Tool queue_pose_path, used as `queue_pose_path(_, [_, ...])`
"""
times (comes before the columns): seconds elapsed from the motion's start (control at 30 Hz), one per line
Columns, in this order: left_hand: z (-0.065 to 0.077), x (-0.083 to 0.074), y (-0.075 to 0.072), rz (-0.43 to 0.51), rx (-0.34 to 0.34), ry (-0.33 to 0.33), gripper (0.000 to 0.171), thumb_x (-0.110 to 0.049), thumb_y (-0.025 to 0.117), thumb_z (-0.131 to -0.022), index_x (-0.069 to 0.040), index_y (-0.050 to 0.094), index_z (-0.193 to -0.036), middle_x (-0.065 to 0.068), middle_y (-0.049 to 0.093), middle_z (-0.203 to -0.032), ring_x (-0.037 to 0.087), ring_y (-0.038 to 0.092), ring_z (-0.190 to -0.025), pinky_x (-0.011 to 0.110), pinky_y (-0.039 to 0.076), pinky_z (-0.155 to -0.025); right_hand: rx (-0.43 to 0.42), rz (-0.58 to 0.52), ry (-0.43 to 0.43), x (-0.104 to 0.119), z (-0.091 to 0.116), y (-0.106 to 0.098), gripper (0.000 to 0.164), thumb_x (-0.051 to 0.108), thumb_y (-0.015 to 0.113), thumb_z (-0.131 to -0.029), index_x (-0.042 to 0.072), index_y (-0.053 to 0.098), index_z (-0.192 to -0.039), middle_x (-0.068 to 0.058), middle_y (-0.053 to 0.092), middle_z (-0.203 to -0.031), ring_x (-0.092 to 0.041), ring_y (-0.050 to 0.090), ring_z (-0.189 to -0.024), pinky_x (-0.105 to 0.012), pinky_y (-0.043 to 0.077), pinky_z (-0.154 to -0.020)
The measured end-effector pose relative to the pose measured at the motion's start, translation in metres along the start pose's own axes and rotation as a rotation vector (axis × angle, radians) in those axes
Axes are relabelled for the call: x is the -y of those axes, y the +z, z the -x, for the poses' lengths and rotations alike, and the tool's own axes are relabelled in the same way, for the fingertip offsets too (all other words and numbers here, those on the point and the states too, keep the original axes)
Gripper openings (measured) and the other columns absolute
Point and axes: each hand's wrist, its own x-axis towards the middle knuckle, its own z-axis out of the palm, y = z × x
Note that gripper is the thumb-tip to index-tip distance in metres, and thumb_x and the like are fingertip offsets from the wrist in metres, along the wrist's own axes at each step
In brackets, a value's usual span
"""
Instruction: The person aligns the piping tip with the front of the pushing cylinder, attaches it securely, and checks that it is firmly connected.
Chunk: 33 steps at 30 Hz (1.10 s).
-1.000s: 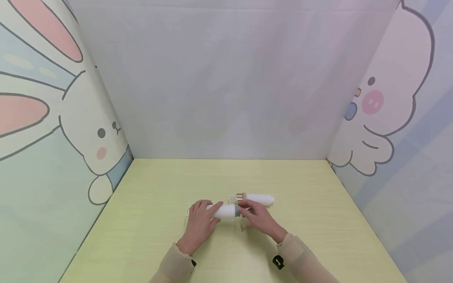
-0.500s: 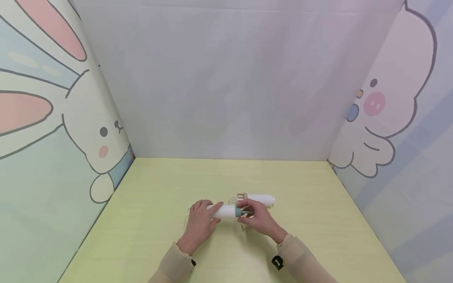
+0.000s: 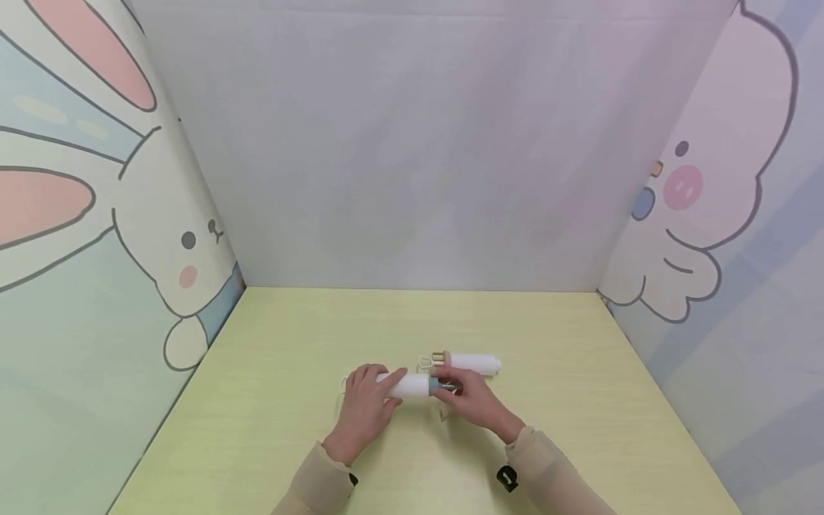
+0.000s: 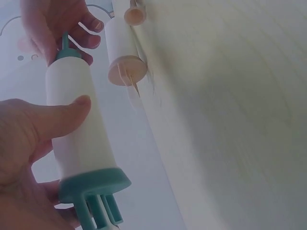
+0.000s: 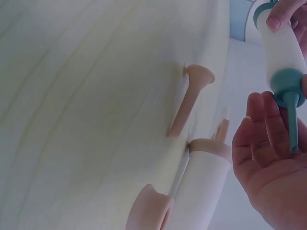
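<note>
My left hand (image 3: 367, 404) grips the white barrel of a piping syringe (image 3: 412, 385), held level, with its pale handle loop (image 3: 344, 385) poking out on the left. The thumb lies across the barrel in the left wrist view, above a teal flange (image 4: 96, 184) with finger loops. At the other end, the fingertips of my right hand (image 3: 475, 398) pinch the collar of a teal nozzle (image 5: 291, 112). Its slim tip points back toward the right palm. Part of the barrel is hidden under the left fingers.
Behind the right hand lies a second white syringe (image 3: 473, 363) with a beige flange and a pale handle loop. A loose beige nozzle (image 5: 188, 103) and a beige ring-like cap (image 5: 149, 211) are on the wooden table (image 3: 290, 357). Cartoon-printed panels stand at both sides.
My right fingers spread off the teal collar half a second ago and have closed on it again. The left hand and the syringe stay almost in place.
</note>
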Motion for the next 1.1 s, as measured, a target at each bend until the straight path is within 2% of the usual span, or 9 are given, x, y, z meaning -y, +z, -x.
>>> queue_pose_path(0.17, [-0.0011,0.0007,0.0007,0.004,-0.022,0.013,0.054,-0.021,0.084,-0.071,-0.022,0.065,-0.122,0.01,0.058,-0.106,0.031,0.049,-0.101,0.051,0.037,-0.087,0.035,0.009,0.073,-0.005,0.0002,-0.0008,0.036,0.033,0.057,-0.096,0.007,0.064,-0.121,-0.003,0.065,-0.11,-0.025,0.065,-0.09,-0.03,0.051,-0.073])
queue_pose_path(0.27, [-0.0008,0.001,0.0011,0.002,-0.034,0.02,0.054,-0.021,0.085,-0.071,-0.021,0.065,-0.121,0.01,0.058,-0.104,0.031,0.049,-0.1,0.051,0.038,-0.086,0.024,0.027,0.074,-0.0072,0.0011,-0.0005,0.044,0.035,0.06,-0.094,0.005,0.059,-0.126,-0.002,0.064,-0.111,-0.022,0.064,-0.093,-0.031,0.051,-0.075])
queue_pose_path(0.33, [-0.0005,0.0009,0.0012,0.0,-0.025,0.015,0.053,-0.022,0.084,-0.072,-0.021,0.065,-0.121,0.009,0.058,-0.104,0.031,0.049,-0.101,0.051,0.038,-0.086,0.003,0.028,0.067,-0.0084,0.0019,-0.0003,0.05,0.032,0.067,-0.09,0.004,0.055,-0.13,-0.003,0.063,-0.112,-0.022,0.063,-0.094,-0.034,0.051,-0.074])
queue_pose_path(0.47, [-0.0001,0.0005,0.0011,-0.005,0.007,-0.004,0.052,-0.023,0.083,-0.074,-0.022,0.065,-0.123,0.008,0.058,-0.106,0.03,0.048,-0.102,0.05,0.037,-0.087,-0.041,-0.018,0.041,-0.0081,0.0035,-0.0003,0.056,0.013,0.079,-0.08,0.003,0.053,-0.128,-0.011,0.061,-0.113,-0.028,0.063,-0.094,-0.044,0.051,-0.07])
queue_pose_path(0.57, [-0.0001,0.0004,0.001,-0.002,0.011,-0.008,0.052,-0.022,0.083,-0.074,-0.023,0.065,-0.123,0.008,0.058,-0.106,0.03,0.048,-0.103,0.05,0.037,-0.088,-0.054,-0.057,0.023,-0.0074,0.0035,0.0003,0.052,0.0,0.079,-0.076,-0.001,0.055,-0.122,-0.016,0.06,-0.116,-0.031,0.063,-0.097,-0.049,0.051,-0.072])
queue_pose_path(0.67, [0.0001,0.0005,0.0014,-0.003,0.005,-0.004,0.053,-0.021,0.083,-0.073,-0.023,0.065,-0.123,0.008,0.058,-0.106,0.03,0.048,-0.103,0.05,0.037,-0.088,-0.056,-0.058,0.011,-0.0079,0.0027,0.001,0.046,-0.004,0.077,-0.076,-0.001,0.057,-0.117,-0.015,0.06,-0.117,-0.027,0.064,-0.098,-0.046,0.052,-0.075])
queue_pose_path(0.9, [-0.0004,0.0014,0.0026,-0.013,-0.009,0.008,0.054,-0.021,0.083,-0.072,-0.023,0.065,-0.123,0.007,0.057,-0.105,0.029,0.049,-0.102,0.05,0.037,-0.087,-0.06,-0.039,-0.041,-0.0081,0.0019,0.0021,0.038,0.002,0.078,-0.077,0.01,0.061,-0.11,-0.008,0.062,-0.115,-0.02,0.065,-0.093,-0.039,0.053,-0.073])
queue_pose_path(1.1, [-0.0015,0.0005,0.0012,-0.011,-0.011,0.012,0.053,-0.021,0.084,-0.072,-0.022,0.065,-0.122,0.009,0.058,-0.105,0.03,0.049,-0.101,0.05,0.037,-0.087,-0.054,-0.036,-0.034,-0.0081,0.0022,0.002,0.034,0.009,0.077,-0.081,0.013,0.062,-0.11,-0.005,0.062,-0.116,-0.018,0.065,-0.09,-0.037,0.053,-0.071])
